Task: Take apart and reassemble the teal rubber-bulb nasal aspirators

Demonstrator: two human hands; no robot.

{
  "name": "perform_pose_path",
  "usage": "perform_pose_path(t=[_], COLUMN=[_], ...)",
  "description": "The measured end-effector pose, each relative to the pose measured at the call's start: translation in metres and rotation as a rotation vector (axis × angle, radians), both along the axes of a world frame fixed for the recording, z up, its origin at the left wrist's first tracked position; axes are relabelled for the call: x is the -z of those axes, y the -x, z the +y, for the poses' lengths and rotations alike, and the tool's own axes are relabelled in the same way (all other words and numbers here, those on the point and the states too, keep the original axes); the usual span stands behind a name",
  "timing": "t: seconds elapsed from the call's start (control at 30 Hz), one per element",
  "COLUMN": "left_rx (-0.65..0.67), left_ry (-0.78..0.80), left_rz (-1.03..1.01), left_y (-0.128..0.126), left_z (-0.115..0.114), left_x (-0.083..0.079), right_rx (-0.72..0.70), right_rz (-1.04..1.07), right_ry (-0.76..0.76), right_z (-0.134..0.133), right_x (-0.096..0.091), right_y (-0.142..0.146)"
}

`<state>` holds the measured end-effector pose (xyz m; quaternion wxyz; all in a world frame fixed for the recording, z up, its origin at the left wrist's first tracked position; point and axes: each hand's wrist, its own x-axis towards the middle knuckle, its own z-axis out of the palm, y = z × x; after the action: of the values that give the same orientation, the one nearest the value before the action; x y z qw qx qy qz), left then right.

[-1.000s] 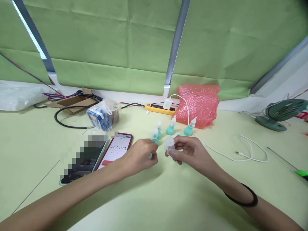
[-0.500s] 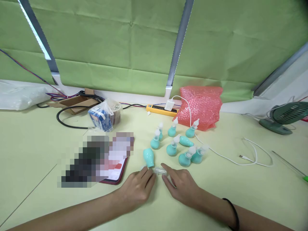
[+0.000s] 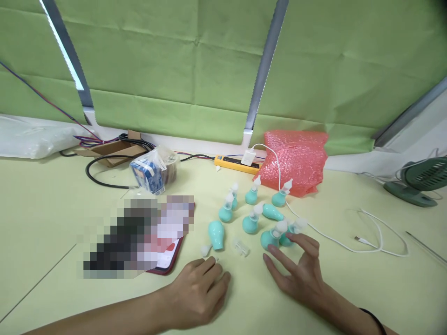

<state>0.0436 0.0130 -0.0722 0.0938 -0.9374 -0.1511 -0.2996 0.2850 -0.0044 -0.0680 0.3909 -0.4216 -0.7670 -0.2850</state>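
My left hand [image 3: 202, 288] rests on the table with its fingers curled under. A tiny pale bit shows at its fingertips, too small to name. Just beyond it lie a translucent nozzle tip [image 3: 206, 250] and a loose turquoise squeeze bulb [image 3: 216, 234]. A clear plastic tube [image 3: 240, 246] lies between my hands, touched by neither. My right hand [image 3: 296, 270] is open, fingers spread, beside a turquoise bulb with a translucent tip [image 3: 269, 238]; another such bulb [image 3: 287, 238] is partly behind its fingers. Whether the fingers touch them I cannot tell.
Several more tipped bulbs [image 3: 250, 224] stand farther back, around a bare bulb [image 3: 273, 212] on its side. A phone [image 3: 171, 260] lies left. Behind are a yellow power strip [image 3: 230, 164], red bubble wrap [image 3: 296, 163] and a bagged blue box [image 3: 146, 174]. A white cable [image 3: 331, 235] and fan [image 3: 419, 181] are right.
My right hand has left the clear tube and moved right to the tipped bulbs, its fingers spreading. My left hand has drawn back slightly toward me. The tube now lies loose on the table.
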Motion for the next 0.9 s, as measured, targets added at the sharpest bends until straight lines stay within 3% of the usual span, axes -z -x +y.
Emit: perform_pose_path(t=[0.13,0.3,0.47,0.57,0.73,0.9], left_rx=[0.047,0.077,0.081,0.06,-0.005,-0.046], left_ry=[0.115,0.168,0.295,0.451,0.807,1.074], left_rz=[-0.014,0.012,-0.008,-0.077,-0.152,-0.033], left_y=[-0.004,-0.002,0.0,0.0,0.0,-0.002], left_z=[-0.006,-0.006,-0.003,-0.003,-0.005,0.003], left_x=[-0.006,-0.009,-0.007,-0.01,-0.015,-0.014], right_rx=[-0.013,0.005,-0.057,-0.189,-0.389,-0.493], right_rz=[-0.02,-0.207,-0.132,-0.187,-0.477,-0.594], right_ry=[0.103,0.276,0.151,0.166,0.489,0.512], right_z=[0.003,0.011,0.009,-0.002,-0.016,-0.011], right_x=[0.004,0.008,0.004,-0.004,-0.01,-0.012], right_y=[0.003,0.004,0.0,0.005,0.03,0.04])
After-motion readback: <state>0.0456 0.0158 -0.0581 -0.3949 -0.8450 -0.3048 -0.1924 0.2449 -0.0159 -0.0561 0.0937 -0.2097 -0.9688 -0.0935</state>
